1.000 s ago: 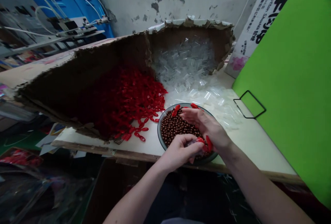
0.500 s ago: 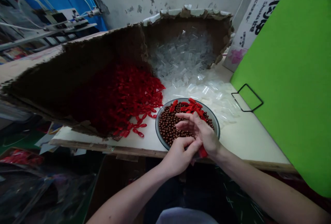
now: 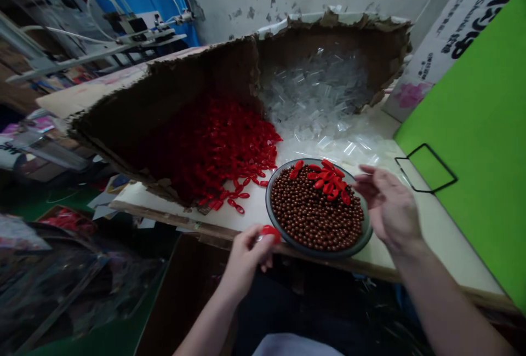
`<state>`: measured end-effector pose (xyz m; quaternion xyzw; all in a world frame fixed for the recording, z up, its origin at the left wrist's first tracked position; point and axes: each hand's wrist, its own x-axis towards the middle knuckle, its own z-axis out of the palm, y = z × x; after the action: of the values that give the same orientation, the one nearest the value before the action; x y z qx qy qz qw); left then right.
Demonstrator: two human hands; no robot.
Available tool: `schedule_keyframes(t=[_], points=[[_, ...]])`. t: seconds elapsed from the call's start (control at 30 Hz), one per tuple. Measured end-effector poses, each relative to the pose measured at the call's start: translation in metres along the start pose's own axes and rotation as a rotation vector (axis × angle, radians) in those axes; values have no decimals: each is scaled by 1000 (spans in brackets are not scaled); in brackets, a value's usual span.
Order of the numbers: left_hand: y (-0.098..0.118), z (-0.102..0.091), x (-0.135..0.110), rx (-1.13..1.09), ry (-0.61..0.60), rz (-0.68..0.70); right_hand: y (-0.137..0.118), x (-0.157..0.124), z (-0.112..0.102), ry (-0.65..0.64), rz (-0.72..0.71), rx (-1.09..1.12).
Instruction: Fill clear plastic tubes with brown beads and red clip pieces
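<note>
My left hand is closed around a small red plastic piece at the table's front edge, just left of the bowl. Part of that piece is hidden by my fingers. My right hand, slightly blurred, hovers over the right rim of the bowl with its fingers loosely curled and apart. I see nothing in it. The grey bowl is filled with brown round beads. Several red plastic pieces lie on top of the beads near the far rim.
Behind the bowl, a torn cardboard box spills a heap of red pieces at left and clear plastic tubes at right. A green panel with a black wire frame stands at right.
My hands were together over the bowl's front; they have parted. The left moved left with the red piece, the right moved right and opened. The view has shifted, so the scene sits further right.
</note>
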<state>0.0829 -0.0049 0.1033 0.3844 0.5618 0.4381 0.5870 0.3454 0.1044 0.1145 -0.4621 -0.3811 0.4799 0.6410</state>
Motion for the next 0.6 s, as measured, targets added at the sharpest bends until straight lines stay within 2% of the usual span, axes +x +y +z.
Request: schedule_keyframes(t=[0.07,0.13,0.2,0.3,0.4,0.53,0.6], points=[[-24,-44,-9,92,285,3,12,24,-50,177,-91,-202],[-59,-92,-18,147,551,-25,27,42,-97,281,-100,-718],[-102,-136,-28,197,759,-145,43,52,-129,266,-66,-918],[-157,-181,-44,244,933,-357,64,56,-146,156,-63,-1095],[-183,-200,-54,226,1083,-443,79,60,-145,47,-79,-1198],[-185,-209,-52,186,1110,-405,95,74,-147,-28,-130,-1461],[-185,-214,-48,145,1117,-391,97,76,-147,11,-154,-1513]])
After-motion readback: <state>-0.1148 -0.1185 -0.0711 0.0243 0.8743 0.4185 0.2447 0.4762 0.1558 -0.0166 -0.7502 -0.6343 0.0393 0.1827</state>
